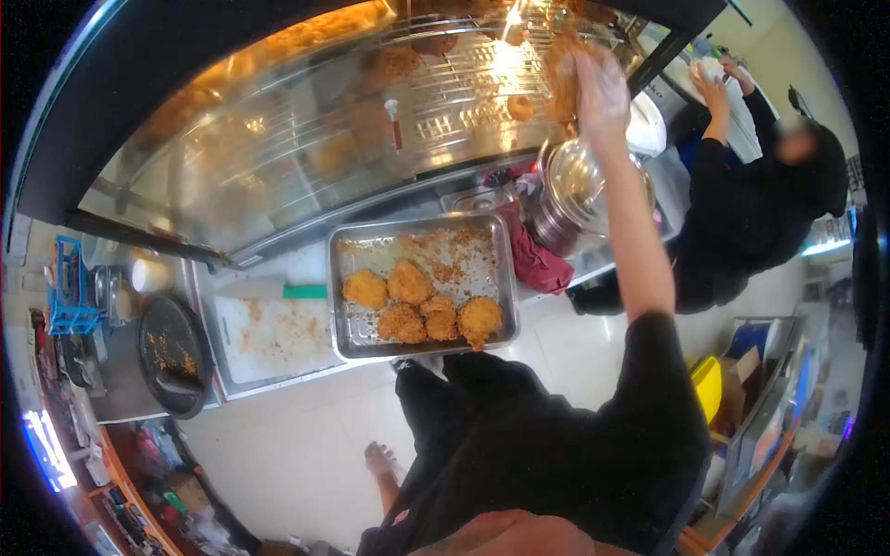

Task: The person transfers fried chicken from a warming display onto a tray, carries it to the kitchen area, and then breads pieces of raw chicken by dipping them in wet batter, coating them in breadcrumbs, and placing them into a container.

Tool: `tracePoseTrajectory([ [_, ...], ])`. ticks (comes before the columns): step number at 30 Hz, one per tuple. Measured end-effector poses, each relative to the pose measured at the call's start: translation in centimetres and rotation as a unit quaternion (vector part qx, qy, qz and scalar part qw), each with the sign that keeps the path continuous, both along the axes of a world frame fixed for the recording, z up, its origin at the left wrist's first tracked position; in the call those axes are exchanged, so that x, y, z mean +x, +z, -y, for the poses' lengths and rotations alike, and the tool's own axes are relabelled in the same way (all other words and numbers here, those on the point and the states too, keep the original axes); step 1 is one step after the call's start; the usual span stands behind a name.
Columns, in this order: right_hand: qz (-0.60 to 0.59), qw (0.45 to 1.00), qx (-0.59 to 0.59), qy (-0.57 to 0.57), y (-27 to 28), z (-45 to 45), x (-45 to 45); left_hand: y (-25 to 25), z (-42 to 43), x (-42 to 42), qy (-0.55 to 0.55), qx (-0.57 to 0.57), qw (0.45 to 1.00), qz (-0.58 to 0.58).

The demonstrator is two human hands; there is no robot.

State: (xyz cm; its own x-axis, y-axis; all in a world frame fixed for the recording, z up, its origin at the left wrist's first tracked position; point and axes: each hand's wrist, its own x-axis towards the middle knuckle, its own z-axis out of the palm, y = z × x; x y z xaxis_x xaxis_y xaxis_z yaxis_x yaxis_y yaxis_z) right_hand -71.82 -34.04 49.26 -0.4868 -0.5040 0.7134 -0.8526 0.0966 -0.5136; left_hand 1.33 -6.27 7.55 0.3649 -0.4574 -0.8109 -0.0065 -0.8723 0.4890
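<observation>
My right hand [603, 93], in a clear glove and blurred, is raised at the upper right. Its fingers are closed on the edge of a long orange-brown fried piece [562, 79] by the display case [445, 93]. Low in the view, my left hand [380, 459] hangs over the floor, fingers apart, holding nothing. Between my body and the case, a metal tray [509, 278] holds several breaded fried pieces [404, 320] and loose crumbs. Racks with more fried food show inside the case.
Beside the tray are a white board [269, 347] with a green-handled tool [304, 291], a dark round pan [174, 357], a red cloth [538, 259] and metal pots [565, 199]. A person in black [751, 204] stands at the right, hands raised. Shelves line both sides.
</observation>
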Motion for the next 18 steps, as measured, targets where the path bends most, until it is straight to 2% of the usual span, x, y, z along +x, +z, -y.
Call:
tracePoseTrajectory([
  [1, -0.029, 0.997, 0.008, -0.066, 3.5, 1.8, 0.3, -0.2, 0.1, -0.6, 0.006, 0.002, 1.0, 0.003],
  [4, -0.122, 0.937, 0.29, -0.154, 8.2, 6.7, -2.4, -0.4, 0.1, -1.4, 0.012, 0.01, 1.0, 0.012],
  [7, -0.42, 0.87, 0.175, -0.19, 7.5, 10.4, -5.8, -0.4, -1.3, -2.3, 0.022, 0.019, 0.999, 0.014],
  [11, -0.325, 0.903, 0.256, -0.117, 7.0, 12.9, -11.5, -1.4, -4.1, -2.3, 0.079, 0.028, 0.996, 0.003],
  [18, -0.287, 0.884, 0.35, -0.116, 8.7, 14.4, -13.8, -2.5, -7.7, -2.5, 0.1, 0.041, 0.994, 0.004],
])
